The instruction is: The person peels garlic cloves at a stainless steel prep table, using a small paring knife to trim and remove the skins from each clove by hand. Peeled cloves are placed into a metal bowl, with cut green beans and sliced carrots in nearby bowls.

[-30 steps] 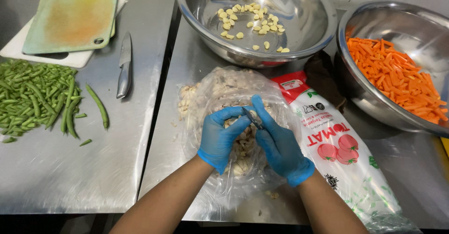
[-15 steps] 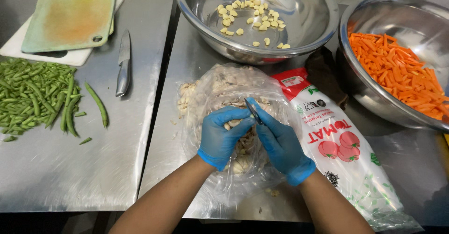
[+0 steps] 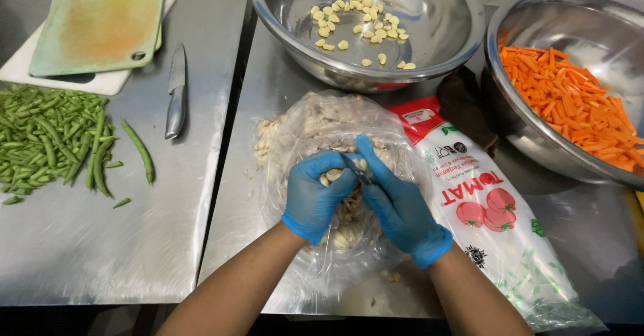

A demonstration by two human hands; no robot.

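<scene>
Both my hands wear blue gloves and work over a clear plastic bag (image 3: 315, 124) full of garlic and papery skins. My left hand (image 3: 314, 196) is closed around a garlic clove (image 3: 333, 174). My right hand (image 3: 396, 202) grips a small knife (image 3: 352, 166) whose blade touches that clove. Straight ahead stands a steel bowl (image 3: 463, 37) holding several peeled garlic cloves (image 3: 355, 24).
A second steel bowl (image 3: 530, 141) at right holds carrot sticks (image 3: 577, 101). A printed plastic pouch with tomato pictures (image 3: 493, 222) lies by my right arm. On the left are green beans (image 3: 47, 138), a steel knife (image 3: 176, 93) and stacked cutting boards (image 3: 94, 20).
My hands have stayed over the bag, shifting only slightly as the small knife works at the clove. Nothing else on the tables has moved.
</scene>
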